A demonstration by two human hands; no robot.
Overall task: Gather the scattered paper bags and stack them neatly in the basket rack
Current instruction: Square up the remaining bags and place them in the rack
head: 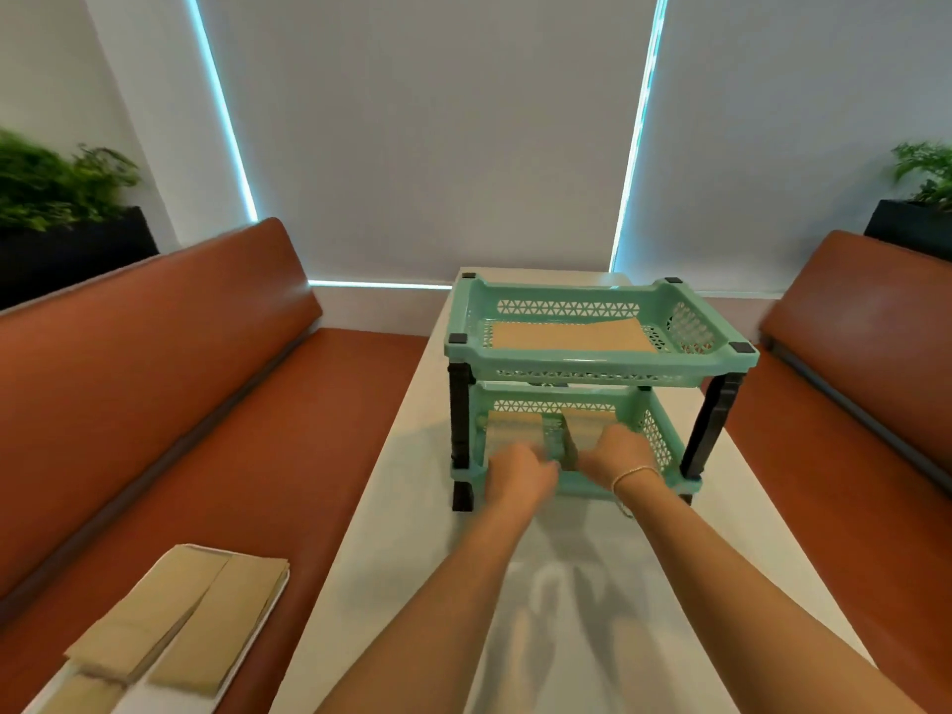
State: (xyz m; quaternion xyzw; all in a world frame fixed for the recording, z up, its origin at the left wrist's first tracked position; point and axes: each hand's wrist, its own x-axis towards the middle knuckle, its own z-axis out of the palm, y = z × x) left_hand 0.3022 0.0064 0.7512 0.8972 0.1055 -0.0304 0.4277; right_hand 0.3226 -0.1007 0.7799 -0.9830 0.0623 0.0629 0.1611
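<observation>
Both hands, left [520, 474] and right [615, 453], grasp brown paper bags [515, 430] inside the lower tier of the mint-green plastic basket rack [597, 365], frame centre; hasty pushing may crumple them or shift the rack.

We cannot see the fingertips of the left hand [520, 474] or the right hand [615, 453]: both reach into the lower tier of the basket rack [600, 353], where motion blur smears them, so we cannot tell whether either grip holds the paper bags [515, 430] lying there. The upper tier hides the far part of those bags. The front rim of the top tier covers the near edge of the bag [572, 336] inside it. The picture's lower left edge cuts off the stack of bags [180, 620] on the seat.
</observation>
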